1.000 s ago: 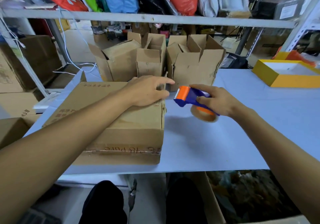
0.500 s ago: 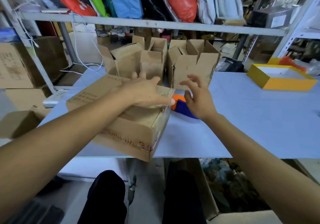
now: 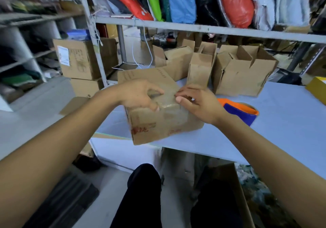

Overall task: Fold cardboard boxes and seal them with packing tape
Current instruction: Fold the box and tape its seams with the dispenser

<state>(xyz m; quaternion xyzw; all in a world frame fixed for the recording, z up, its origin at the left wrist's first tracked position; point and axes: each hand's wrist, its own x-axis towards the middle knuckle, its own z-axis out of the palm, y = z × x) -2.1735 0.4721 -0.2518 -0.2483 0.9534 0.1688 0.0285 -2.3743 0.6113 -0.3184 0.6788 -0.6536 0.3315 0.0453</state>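
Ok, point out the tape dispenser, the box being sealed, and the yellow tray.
tape dispenser (image 3: 238,110), head view, blue body right of the wrist
box being sealed (image 3: 158,123), head view, near side face
yellow tray (image 3: 316,87), head view, visible corner at right edge

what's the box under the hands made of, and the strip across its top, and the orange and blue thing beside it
Box: brown corrugated cardboard by its look, matte, with faded red print on the side. Strip: seemingly clear plastic packing tape, glossy, catching light over the seam. Tape dispenser: probably hard plastic, smooth orange and blue surfaces. Left hand and right hand press on the box top.
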